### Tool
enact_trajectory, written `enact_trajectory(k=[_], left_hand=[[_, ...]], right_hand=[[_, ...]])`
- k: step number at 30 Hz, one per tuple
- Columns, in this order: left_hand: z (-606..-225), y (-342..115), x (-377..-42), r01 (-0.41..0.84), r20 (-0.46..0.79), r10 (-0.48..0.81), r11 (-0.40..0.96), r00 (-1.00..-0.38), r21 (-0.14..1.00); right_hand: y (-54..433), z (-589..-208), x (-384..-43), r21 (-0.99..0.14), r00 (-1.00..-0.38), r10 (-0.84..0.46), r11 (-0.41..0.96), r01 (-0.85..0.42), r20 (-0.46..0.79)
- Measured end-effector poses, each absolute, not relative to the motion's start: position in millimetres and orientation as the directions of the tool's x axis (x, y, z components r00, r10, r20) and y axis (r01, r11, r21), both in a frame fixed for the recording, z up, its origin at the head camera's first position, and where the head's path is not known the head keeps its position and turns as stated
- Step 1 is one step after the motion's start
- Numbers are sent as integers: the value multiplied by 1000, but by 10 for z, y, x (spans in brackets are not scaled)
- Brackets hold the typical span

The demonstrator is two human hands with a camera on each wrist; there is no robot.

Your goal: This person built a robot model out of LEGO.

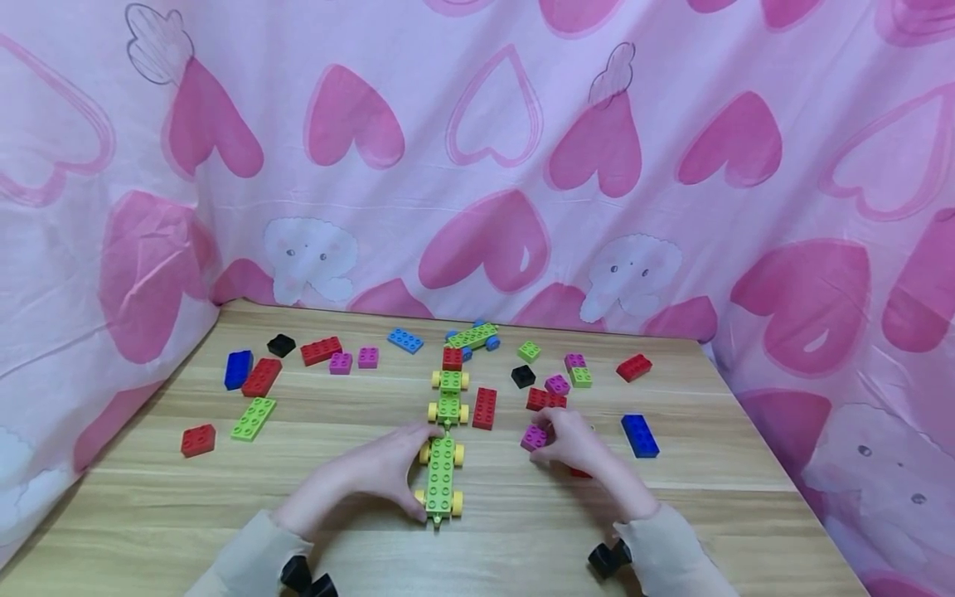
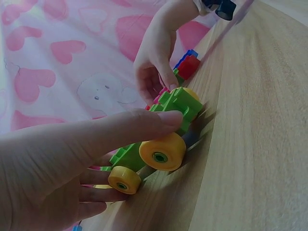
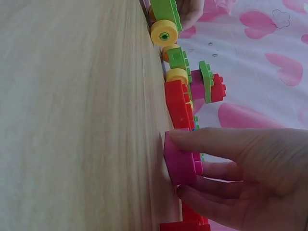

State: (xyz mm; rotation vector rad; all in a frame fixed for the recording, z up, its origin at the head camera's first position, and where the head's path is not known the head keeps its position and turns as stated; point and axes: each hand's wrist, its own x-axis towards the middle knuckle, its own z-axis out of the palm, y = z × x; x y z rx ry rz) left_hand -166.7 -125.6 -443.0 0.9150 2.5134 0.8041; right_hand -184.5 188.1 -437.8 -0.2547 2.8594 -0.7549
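On the left side of a long green wheeled toy car base point(image 1: 442, 477) my left hand point(image 1: 380, 466) curls, thumb near the rear yellow wheel point(image 2: 163, 151) and fingers toward the front one. Ahead of it, in line, stands a shorter green wheeled base point(image 1: 449, 406) with a red brick point(image 1: 453, 358) at its far end. Over to the right, my right hand point(image 1: 570, 439) pinches a magenta brick point(image 3: 180, 161) between thumb and fingers, low at the tabletop. Part of a red brick point(image 1: 580, 473) shows beneath that hand's wrist.
Red, magenta, blue, black and green bricks lie scattered at both sides, among them a red brick point(image 1: 484, 409) between the hands and a blue brick point(image 1: 640, 436) at right. Another green car base point(image 1: 473, 337) with blue wheels stands at the back, before the heart-patterned curtain point(image 1: 485, 240).
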Motion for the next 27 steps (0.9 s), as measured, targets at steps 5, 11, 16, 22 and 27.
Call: enact_trajectory(k=[5, 11, 16, 22, 27], left_hand=[[-4430, -1255, -1659, 474, -119, 670, 628, -732, 618], [-4422, -1260, -1651, 461, -126, 664, 630, -737, 625], [-4425, -1274, -1650, 457, -132, 664, 630, -736, 628], [-4433, -1285, -1657, 463, -124, 670, 622, -732, 631], [-4431, -1283, -1665, 471, -120, 672, 624, -731, 624]], right_hand=[[1892, -4390, -1855, -478, -969, -210, 870, -123, -132], [1889, -4396, -1870, -478, -965, -223, 869, -131, -140], [1869, -4365, -1875, -508, -963, -247, 846, -161, -106], [1773, -4305, -1864, -580, -959, -282, 781, -230, 0], [1633, -4297, -1859, -662, -954, -291, 703, -261, 68]])
